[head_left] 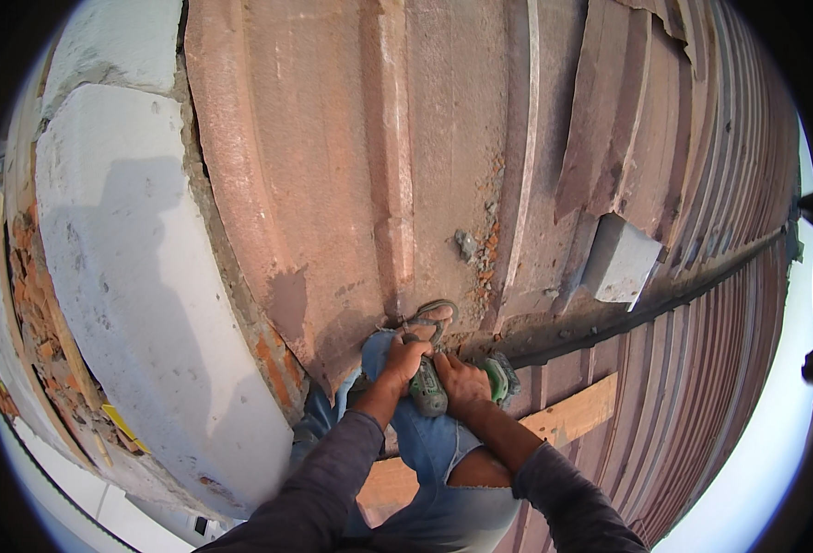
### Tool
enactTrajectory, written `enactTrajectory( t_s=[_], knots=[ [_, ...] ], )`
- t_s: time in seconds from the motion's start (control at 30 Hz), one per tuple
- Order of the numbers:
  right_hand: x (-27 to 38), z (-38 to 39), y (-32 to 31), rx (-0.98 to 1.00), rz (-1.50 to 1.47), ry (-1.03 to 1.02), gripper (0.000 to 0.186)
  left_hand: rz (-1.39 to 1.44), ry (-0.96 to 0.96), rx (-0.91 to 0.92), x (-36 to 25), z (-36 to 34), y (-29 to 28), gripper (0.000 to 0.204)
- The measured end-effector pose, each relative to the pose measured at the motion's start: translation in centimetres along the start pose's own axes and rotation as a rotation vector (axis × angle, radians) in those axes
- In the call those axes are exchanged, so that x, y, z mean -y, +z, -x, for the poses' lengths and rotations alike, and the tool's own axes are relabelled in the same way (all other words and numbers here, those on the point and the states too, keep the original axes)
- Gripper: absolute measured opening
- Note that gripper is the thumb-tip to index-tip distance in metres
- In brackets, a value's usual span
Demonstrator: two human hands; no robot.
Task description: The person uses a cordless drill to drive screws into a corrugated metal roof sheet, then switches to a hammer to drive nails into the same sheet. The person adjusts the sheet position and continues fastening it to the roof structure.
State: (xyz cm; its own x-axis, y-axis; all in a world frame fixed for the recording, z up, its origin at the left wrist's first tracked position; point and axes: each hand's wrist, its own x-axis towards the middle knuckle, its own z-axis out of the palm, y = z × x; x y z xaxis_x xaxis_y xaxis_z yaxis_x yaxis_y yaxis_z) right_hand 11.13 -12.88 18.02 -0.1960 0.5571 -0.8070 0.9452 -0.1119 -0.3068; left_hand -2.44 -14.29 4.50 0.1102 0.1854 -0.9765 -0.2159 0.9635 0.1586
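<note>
A green and black cordless drill (pixel 427 394) is held low over my jeans, close to my sandalled foot (pixel 436 316). Wrapped round its handle is my right hand (pixel 464 380), with the green battery (pixel 500 376) showing just beyond the knuckles. My left hand (pixel 406 358) is closed about the front end of the drill, and its fingers cover that end. Whether a bit sits in it I cannot see. Beneath the foot lies the rusty brown sheet-metal roof (pixel 333 184).
A white plastered wall (pixel 121 249) runs along the left, with broken brick (pixel 47 323) beyond it. Rubble (pixel 489 240) lies between the roof ribs. A wooden plank (pixel 577 412) is at my right. Torn sheeting (pixel 623 120) overlaps at upper right above a grey metal piece (pixel 620 261).
</note>
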Motion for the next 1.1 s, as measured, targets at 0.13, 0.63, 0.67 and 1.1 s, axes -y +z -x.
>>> enactTrajectory(
  t_s=[0.13, 0.63, 0.67, 1.1],
  knots=[
    [0.1, -0.3, 0.0, -0.027, 0.036, -0.029, 0.036, -0.027, -0.034, 0.087, 0.5, -0.9, -0.8, 0.074],
    [0.3, -0.8, 1.4, -0.159, 0.151, -0.068, 0.019, -0.053, 0.118, 0.101, 0.2, -1.2, -1.2, 0.030],
    [0.3, -0.8, 1.4, -0.142, 0.140, -0.066, 0.019, -0.031, 0.110, 0.115, 0.4, -1.4, -1.2, 0.029],
    [0.2, -1.8, 1.8, -0.089, 0.179, -0.042, 0.020, 0.109, -0.017, 0.085, -0.2, -1.6, -1.3, 0.058]
  ],
)
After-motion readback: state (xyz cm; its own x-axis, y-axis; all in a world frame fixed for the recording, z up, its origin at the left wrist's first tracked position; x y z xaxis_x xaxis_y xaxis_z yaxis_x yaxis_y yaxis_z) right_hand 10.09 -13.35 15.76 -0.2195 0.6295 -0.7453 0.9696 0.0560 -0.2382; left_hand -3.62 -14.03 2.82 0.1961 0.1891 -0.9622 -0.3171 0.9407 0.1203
